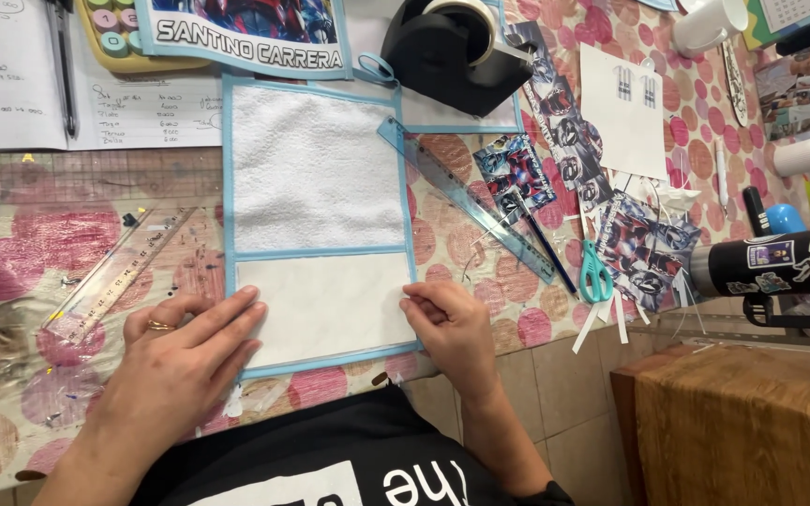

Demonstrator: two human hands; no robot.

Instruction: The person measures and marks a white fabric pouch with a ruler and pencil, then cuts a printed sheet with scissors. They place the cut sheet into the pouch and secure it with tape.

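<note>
Our black shirt fills the bottom edge, nearest the lens. Just above it, our left hand lies flat and open, fingers spread, pressing the left edge of the towel, a white piece bound in light blue. Our right hand is curled, its fingertips pinching the blue border on the right edge, beside the smooth white panel that makes up the towel's lower part. That towel sits in the middle of the table, running from our hands up toward the tape dispenser.

We work on a tablecloth printed with pink circles under clear plastic; tiled floor and a brown cabinet show at lower right. A clear ruler lies slanted just left of the left hand. A blue ruler slants off the towel's right edge, with a pen beside it and teal scissors further right.

Small printed cards in blue, red and black are scattered right of the towel, near a white sheet. A blue-framed banner with white lettering lies at the top, next to an open notebook. A black cylinder covered in stickers rests at far right.
</note>
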